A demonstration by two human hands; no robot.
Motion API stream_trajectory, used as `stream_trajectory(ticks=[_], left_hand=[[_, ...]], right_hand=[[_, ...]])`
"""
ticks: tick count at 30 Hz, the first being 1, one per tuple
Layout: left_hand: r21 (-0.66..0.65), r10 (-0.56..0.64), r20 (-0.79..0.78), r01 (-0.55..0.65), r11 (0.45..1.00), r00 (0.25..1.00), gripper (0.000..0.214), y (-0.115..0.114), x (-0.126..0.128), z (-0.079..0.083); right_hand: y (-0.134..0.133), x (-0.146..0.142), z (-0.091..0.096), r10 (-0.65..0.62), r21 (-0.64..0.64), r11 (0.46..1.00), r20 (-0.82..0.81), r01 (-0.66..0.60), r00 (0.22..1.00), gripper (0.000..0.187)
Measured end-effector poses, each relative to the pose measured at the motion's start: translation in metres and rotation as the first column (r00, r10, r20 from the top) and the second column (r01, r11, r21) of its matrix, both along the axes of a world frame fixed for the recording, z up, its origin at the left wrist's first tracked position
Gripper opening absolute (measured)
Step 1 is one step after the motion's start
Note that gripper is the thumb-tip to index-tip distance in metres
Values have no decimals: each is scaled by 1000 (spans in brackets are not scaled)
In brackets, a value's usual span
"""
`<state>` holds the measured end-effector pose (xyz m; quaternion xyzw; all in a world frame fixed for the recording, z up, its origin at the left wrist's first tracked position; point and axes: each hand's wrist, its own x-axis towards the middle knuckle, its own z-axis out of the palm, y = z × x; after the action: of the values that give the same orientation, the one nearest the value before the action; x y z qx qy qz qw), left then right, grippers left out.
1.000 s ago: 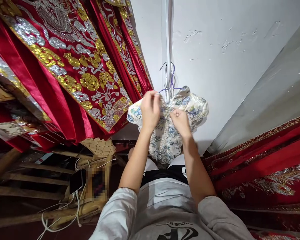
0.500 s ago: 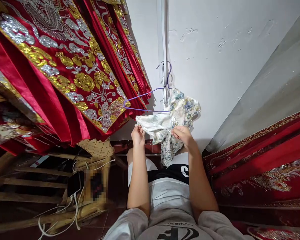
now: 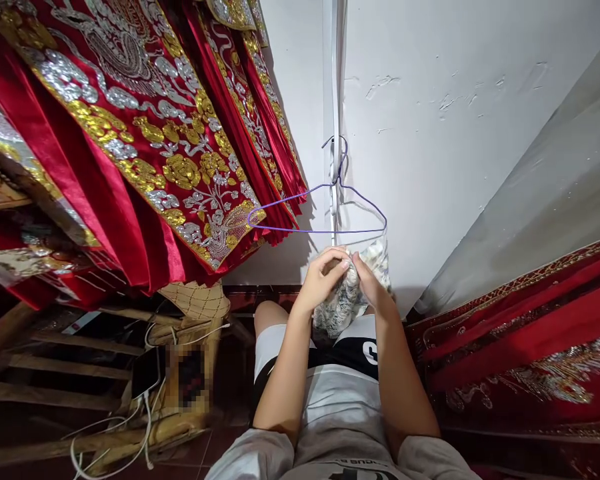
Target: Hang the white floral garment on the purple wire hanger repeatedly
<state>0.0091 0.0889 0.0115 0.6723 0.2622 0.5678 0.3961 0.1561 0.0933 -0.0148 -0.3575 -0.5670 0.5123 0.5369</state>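
A white garment with a blue, green and yellow floral print [image 3: 336,312] is bunched between my hands, just above my lap. My left hand [image 3: 325,275] is closed on its upper part, thumb and fingers pinching the cloth. Close beside it, my right hand [image 3: 371,283] grips the same cloth with the thumb up; its other fingers are mostly hidden. Above both hands a purple wire hanger [image 3: 317,231] hangs by its hook from a white strip on the wall, its whole outline bare. Part of the garment spreads behind my right hand, below the hanger's right corner.
Red curtains with gold and silver sequins [image 3: 180,170] hang at the left. Below them a bamboo chair [image 3: 180,427] holds a phone [image 3: 146,371] with white cables. Another red embroidered cloth [image 3: 530,320] hangs at the right. A white wall [image 3: 420,153] stands in front.
The garment has come off the right side of the hanger and dropped lower. My left hand has moved right, up against my right hand, and the cloth is now bunched.
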Motion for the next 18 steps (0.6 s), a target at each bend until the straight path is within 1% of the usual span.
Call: stream_trajectory(ticks=[2, 3, 4, 5, 6, 7, 8, 10, 11, 12, 13, 15, 16, 17, 18], left_hand=[[83, 117, -44, -113, 990, 992, 28, -2, 1, 4], [94, 162, -52, -156, 983, 985, 28, -2, 0, 4], [76, 177, -63, -172, 982, 982, 29, -1, -3, 2], [36, 160, -77, -158, 987, 984, 30, 1, -7, 0], [-16, 122, -92, -124, 992, 988, 33, 3, -13, -4], [-66, 73, -113, -81, 995, 991, 36, 5, -19, -9], [-107, 17, -144, -32, 994, 989, 40, 6, -25, -13], [-162, -114, -250, 74, 984, 962, 46, 8, -40, -22], [-183, -171, -326, 115, 976, 930, 47, 8, -48, -25], [-204, -206, -415, 130, 970, 886, 47, 8, -57, -26], [-218, -212, -506, 114, 969, 836, 47, 8, -66, -25], [-196, -147, -667, 19, 980, 730, 51, 7, -85, -17], [-167, -103, -724, -28, 986, 682, 52, 6, -95, -10], [-140, -71, -767, -58, 988, 638, 52, 6, -105, -2], [-125, -57, -799, -71, 990, 598, 50, 5, -113, 6]], right_hand=[[-5, -7, 4, 95, 15, 995, -47, -94, 994, 50], [-7, -9, 6, 166, 8, 986, -42, -166, 985, 50], [-9, -11, 9, 234, -5, 972, -27, -234, 972, 54], [-10, -12, 12, 282, -20, 959, -9, -282, 959, 58], [-10, -12, 15, 300, -32, 954, 7, -299, 954, 60], [-9, -10, 19, 284, -35, 958, 20, -283, 959, 57], [-7, -8, 24, 243, -23, 970, 33, -242, 970, 50], [0, 0, 35, 117, 50, 992, 57, -120, 991, 34], [6, 6, 41, 42, 106, 993, 67, -49, 997, 28], [13, 11, 46, -43, 168, 985, 69, 31, 997, 24], [22, 17, 51, -135, 229, 966, 58, 118, 989, 22], [43, 26, 55, -295, 302, 912, 13, 277, 956, 25], [55, 28, 55, -340, 306, 895, -2, 324, 940, 29], [66, 30, 53, -358, 293, 893, -3, 343, 934, 35], [76, 30, 49, -350, 268, 904, 17, 333, 937, 40]])
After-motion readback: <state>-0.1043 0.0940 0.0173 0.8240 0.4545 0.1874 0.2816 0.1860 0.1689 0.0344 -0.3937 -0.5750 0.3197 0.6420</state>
